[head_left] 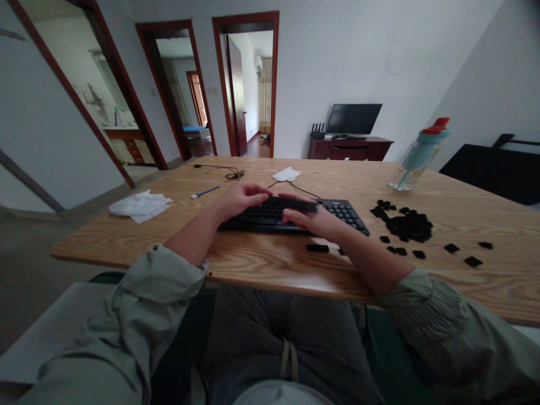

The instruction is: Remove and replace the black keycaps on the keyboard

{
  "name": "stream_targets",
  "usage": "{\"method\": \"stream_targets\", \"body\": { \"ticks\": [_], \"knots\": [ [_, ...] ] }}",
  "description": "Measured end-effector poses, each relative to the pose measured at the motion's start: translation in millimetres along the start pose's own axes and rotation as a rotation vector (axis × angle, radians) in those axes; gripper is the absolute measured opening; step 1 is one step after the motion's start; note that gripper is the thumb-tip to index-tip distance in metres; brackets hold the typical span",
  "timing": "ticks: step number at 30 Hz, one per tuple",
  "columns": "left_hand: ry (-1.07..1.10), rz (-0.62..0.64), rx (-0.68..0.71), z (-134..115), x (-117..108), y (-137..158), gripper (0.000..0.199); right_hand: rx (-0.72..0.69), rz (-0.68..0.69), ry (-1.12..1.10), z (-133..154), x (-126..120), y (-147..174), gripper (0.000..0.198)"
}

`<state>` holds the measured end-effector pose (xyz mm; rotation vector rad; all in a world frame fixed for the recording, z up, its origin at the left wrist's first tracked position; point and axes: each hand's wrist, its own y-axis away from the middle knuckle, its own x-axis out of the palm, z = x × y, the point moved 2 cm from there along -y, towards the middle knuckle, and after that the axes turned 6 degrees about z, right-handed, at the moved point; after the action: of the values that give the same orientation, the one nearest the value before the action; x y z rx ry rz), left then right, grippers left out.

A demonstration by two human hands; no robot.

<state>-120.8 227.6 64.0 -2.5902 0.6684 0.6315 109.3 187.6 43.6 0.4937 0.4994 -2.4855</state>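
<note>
A black keyboard [257, 224] lies across the table in front of me, with several keys on its right part. Just above it, a long black bar [293, 203], shaped like a space bar keycap, is smeared by motion. My right hand [314, 219] is closed around the bar's right part. At the bar's left end, my left hand [246, 199] has its thumb and fingers pressed together on it. A shorter black keycap [317, 247] rests on the table below the keyboard. A heap of loose black keycaps [409, 226] sits to the right of my right hand.
White tissues [141, 205] lie at the left, and a smaller tissue [287, 174] behind the keyboard. Nearby are a blue-handled brush [205, 192] and a coiled black cable [234, 175]. A clear bottle [415, 157] with a red lid stands at the back right.
</note>
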Motion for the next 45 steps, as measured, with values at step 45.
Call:
{"method": "stream_targets", "body": {
  "ticks": [45],
  "knots": [
    [-0.636,0.198,0.262,0,48,6,0.004,0.174,-0.386,0.256,-22,3,-9,0.045]
  ]
}}
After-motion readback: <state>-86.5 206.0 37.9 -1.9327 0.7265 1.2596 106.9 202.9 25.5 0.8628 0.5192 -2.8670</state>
